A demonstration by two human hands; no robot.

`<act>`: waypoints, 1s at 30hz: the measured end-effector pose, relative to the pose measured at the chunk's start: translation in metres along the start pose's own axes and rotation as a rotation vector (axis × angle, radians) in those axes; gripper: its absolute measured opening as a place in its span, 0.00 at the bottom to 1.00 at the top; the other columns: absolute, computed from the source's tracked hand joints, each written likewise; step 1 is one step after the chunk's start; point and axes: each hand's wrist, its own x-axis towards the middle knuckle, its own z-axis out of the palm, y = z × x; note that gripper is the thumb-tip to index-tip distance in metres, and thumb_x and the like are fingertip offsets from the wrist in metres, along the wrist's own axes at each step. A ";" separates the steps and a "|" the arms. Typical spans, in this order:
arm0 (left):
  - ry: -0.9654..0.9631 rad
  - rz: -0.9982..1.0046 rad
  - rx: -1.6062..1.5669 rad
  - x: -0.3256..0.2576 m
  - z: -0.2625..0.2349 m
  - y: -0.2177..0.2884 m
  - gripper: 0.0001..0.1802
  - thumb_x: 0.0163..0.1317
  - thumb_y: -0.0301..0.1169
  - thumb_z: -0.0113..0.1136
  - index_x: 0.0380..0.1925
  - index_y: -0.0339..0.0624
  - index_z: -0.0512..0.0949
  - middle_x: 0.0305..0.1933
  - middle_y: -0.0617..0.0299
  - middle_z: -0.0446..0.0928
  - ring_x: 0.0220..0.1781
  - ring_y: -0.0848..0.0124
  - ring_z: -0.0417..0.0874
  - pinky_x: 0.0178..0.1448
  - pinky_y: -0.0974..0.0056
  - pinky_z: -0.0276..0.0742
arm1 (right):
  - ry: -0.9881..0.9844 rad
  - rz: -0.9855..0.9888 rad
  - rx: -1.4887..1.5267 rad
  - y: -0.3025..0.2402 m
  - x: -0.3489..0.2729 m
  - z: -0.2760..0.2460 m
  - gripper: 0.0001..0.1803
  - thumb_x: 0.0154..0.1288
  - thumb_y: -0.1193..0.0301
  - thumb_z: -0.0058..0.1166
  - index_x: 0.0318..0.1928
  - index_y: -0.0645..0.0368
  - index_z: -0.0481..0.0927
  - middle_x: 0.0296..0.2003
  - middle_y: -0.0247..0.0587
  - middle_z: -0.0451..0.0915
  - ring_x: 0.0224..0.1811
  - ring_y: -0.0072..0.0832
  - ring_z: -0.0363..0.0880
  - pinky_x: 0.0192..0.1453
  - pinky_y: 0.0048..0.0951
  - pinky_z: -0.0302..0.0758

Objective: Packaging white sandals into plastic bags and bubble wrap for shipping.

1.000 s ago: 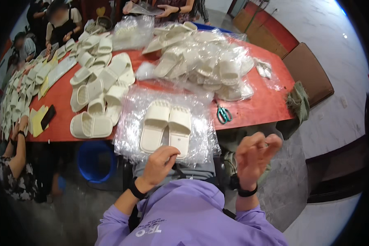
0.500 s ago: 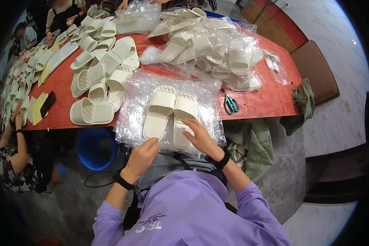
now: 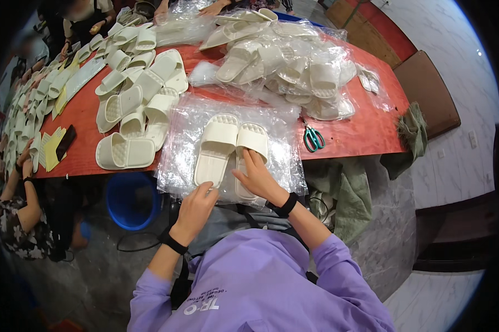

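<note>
A pair of cream slides lies side by side on a stack of clear plastic bags (image 3: 177, 155) at the table's front edge, toes pointing away from me. My left hand (image 3: 193, 207) has its curled fingers at the heel of the left slide (image 3: 212, 160), apparently pinching its edge. Over the right slide (image 3: 252, 135) reaches my right hand (image 3: 259, 178), fingers stretched toward the strap opening and thumb held apart. The hand hides much of that slide's footbed. Teal-handled scissors (image 3: 314, 139) lie to the right of the bags.
Loose slides (image 3: 136, 105) are heaped at the left, bagged slides (image 3: 294, 66) behind. Yellow paper (image 3: 51, 152) and a dark phone-like object (image 3: 65, 141) lie at the left edge. A blue bucket (image 3: 132, 202) stands below. Other people work at the left and far side.
My right hand has moved forward along the right slide, its fingertips now at the strap. My left hand stays at the left slide's heel. The view has shifted slightly.
</note>
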 end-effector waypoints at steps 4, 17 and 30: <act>0.038 -0.003 0.054 0.021 0.010 -0.001 0.05 0.57 0.26 0.58 0.32 0.36 0.76 0.44 0.51 0.76 0.43 0.52 0.79 0.43 0.55 0.77 | -0.035 0.044 0.071 0.002 0.009 0.003 0.31 0.65 0.62 0.52 0.60 0.73 0.62 0.54 0.64 0.64 0.57 0.56 0.63 0.63 0.48 0.60; 0.136 0.009 0.124 0.053 0.036 -0.012 0.04 0.52 0.24 0.57 0.22 0.36 0.75 0.32 0.52 0.71 0.37 0.56 0.75 0.40 0.56 0.76 | 0.185 0.259 0.321 0.051 0.005 -0.063 0.11 0.66 0.70 0.50 0.43 0.62 0.81 0.30 0.44 0.82 0.32 0.31 0.80 0.36 0.30 0.74; 0.145 -0.018 0.115 0.063 0.048 -0.013 0.05 0.54 0.26 0.58 0.22 0.37 0.76 0.34 0.53 0.71 0.40 0.57 0.75 0.42 0.57 0.76 | 0.166 0.530 -0.081 0.109 0.079 -0.032 0.14 0.52 0.62 0.58 0.29 0.61 0.82 0.28 0.52 0.82 0.34 0.48 0.81 0.38 0.41 0.75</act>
